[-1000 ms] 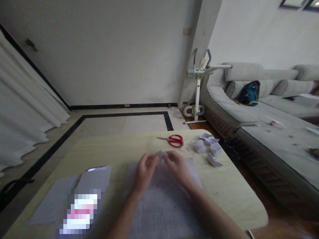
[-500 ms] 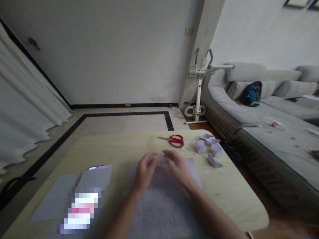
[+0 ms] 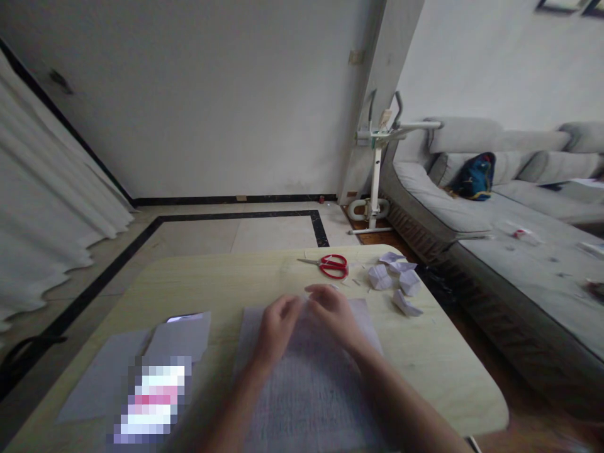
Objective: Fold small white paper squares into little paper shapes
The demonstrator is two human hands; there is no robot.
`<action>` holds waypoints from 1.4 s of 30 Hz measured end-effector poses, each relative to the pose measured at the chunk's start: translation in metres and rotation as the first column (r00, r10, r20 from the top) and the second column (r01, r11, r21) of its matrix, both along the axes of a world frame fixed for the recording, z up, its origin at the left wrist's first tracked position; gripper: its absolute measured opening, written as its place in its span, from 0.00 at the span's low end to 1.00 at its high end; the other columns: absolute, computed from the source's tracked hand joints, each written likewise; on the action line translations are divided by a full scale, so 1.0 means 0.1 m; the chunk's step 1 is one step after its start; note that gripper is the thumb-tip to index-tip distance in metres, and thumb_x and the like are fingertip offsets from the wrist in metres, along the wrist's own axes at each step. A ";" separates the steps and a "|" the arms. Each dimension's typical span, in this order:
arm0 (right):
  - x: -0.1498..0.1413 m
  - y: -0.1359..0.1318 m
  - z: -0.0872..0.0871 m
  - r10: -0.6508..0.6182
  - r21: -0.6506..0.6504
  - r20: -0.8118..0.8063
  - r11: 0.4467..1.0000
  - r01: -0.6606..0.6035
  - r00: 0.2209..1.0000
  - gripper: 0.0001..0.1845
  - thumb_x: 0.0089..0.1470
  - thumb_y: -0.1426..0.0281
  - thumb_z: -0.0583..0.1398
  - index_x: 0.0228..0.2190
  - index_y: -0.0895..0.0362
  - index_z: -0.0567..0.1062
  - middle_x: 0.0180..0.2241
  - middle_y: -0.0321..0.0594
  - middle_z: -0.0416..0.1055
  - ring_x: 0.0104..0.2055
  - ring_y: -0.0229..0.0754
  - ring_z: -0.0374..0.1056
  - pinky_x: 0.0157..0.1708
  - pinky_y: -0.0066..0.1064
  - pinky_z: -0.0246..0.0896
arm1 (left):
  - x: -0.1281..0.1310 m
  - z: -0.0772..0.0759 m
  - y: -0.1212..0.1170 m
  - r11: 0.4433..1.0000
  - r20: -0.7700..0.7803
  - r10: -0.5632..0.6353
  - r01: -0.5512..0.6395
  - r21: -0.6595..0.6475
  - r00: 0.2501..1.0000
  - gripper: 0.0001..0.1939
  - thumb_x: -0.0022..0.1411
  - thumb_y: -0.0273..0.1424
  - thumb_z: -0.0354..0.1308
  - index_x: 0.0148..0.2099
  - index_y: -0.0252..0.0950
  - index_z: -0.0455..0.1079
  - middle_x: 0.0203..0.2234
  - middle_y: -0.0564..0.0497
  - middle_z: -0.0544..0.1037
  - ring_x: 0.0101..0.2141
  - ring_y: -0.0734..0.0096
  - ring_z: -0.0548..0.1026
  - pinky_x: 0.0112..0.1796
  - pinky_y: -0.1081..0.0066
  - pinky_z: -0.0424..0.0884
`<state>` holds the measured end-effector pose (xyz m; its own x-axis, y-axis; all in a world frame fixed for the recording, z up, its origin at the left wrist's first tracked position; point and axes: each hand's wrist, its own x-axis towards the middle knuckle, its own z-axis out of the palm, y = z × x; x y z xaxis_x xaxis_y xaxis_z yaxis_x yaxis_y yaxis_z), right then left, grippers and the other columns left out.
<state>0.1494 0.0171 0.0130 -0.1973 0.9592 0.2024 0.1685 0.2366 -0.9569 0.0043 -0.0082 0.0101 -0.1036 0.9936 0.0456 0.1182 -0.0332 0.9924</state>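
My left hand (image 3: 279, 324) and my right hand (image 3: 333, 314) meet over a large printed sheet (image 3: 311, 390) on the table. Between their fingertips is a small piece of white paper (image 3: 306, 301), mostly hidden and blurred. The fingers of both hands are bent and closed on it. Just beyond my hands lie red-handled scissors (image 3: 333, 267), blades pointing left. To the right of them sit several folded paper pieces (image 3: 379, 277), with small paper scraps (image 3: 357, 282) nearby.
On the wooden table's (image 3: 438, 371) left side lie white paper sheets (image 3: 106, 371), with a blurred-out lit patch (image 3: 153, 399) by them. Past the right edge stands a grey sofa (image 3: 509, 270) with a blue bag (image 3: 476, 177). A white exercise machine (image 3: 376, 176) stands beyond the table.
The small paper between my fingers shows less than before. My left fingertips have shifted slightly right, closer to my right hand. The scissors and folded pieces stay in place.
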 end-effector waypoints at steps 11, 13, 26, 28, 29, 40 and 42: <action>0.05 0.06 -0.01 0.080 -0.043 0.004 0.996 -0.080 0.997 0.07 0.52 0.67 0.59 0.30 0.58 0.75 0.28 0.38 0.74 0.31 0.39 0.69 0.33 0.30 0.65 | 0.01 0.04 -0.03 0.996 -0.092 -0.047 0.053 0.069 0.995 0.14 0.61 0.38 0.53 0.32 0.34 0.74 0.23 0.53 0.75 0.27 0.70 0.70 0.29 0.76 0.64; 0.06 0.06 -0.01 0.094 -0.042 -0.011 0.995 -0.094 0.996 0.08 0.52 0.65 0.60 0.30 0.58 0.75 0.28 0.37 0.74 0.30 0.39 0.69 0.32 0.30 0.64 | 0.00 0.04 -0.03 0.997 -0.089 -0.057 0.061 0.053 0.994 0.15 0.62 0.39 0.52 0.33 0.34 0.74 0.23 0.53 0.74 0.26 0.70 0.70 0.29 0.75 0.64; 0.06 0.06 -0.04 0.115 -0.060 -0.057 0.991 -0.119 0.992 0.07 0.53 0.67 0.59 0.27 0.58 0.70 0.24 0.34 0.66 0.26 0.36 0.62 0.26 0.26 0.58 | 0.01 0.05 -0.06 0.987 -0.131 -0.138 0.147 0.058 0.982 0.15 0.64 0.37 0.50 0.32 0.34 0.72 0.23 0.53 0.72 0.27 0.71 0.68 0.29 0.76 0.62; 0.05 0.06 -0.04 0.132 -0.046 -0.046 0.990 -0.134 0.990 0.08 0.53 0.65 0.59 0.28 0.58 0.70 0.25 0.34 0.66 0.27 0.35 0.62 0.26 0.26 0.57 | 0.00 0.05 -0.06 0.989 -0.143 -0.130 0.139 0.055 0.981 0.15 0.64 0.38 0.50 0.32 0.34 0.72 0.22 0.53 0.72 0.26 0.71 0.68 0.28 0.76 0.62; 0.05 0.07 -0.05 0.139 -0.044 -0.037 0.989 -0.140 0.990 0.09 0.52 0.65 0.60 0.28 0.58 0.70 0.25 0.34 0.66 0.27 0.35 0.62 0.27 0.26 0.57 | 0.00 0.05 -0.06 0.990 -0.149 -0.126 0.134 0.049 0.981 0.15 0.64 0.38 0.50 0.31 0.34 0.71 0.22 0.54 0.72 0.26 0.71 0.68 0.28 0.76 0.62; 0.07 0.09 -0.02 0.071 -0.055 0.019 0.996 -0.070 0.997 0.08 0.53 0.68 0.57 0.30 0.58 0.75 0.29 0.38 0.73 0.32 0.39 0.67 0.33 0.29 0.61 | 0.00 -0.02 -0.02 0.993 -0.163 -0.084 0.096 0.065 0.983 0.14 0.62 0.38 0.52 0.35 0.34 0.73 0.24 0.53 0.75 0.27 0.71 0.71 0.29 0.76 0.65; 0.07 0.09 -0.02 0.092 -0.054 0.046 0.995 -0.089 0.995 0.08 0.52 0.66 0.59 0.28 0.58 0.75 0.27 0.38 0.73 0.30 0.39 0.67 0.31 0.28 0.61 | -0.01 -0.02 -0.02 0.994 -0.193 -0.056 0.073 0.078 0.980 0.13 0.62 0.38 0.53 0.35 0.34 0.73 0.24 0.52 0.75 0.27 0.70 0.71 0.29 0.75 0.65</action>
<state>0.1567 0.0263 0.0106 -0.2924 0.9459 0.1408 0.1953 0.2032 -0.9595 0.0034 -0.0103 0.0081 -0.0207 0.9896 0.1423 0.2998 -0.1296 0.9452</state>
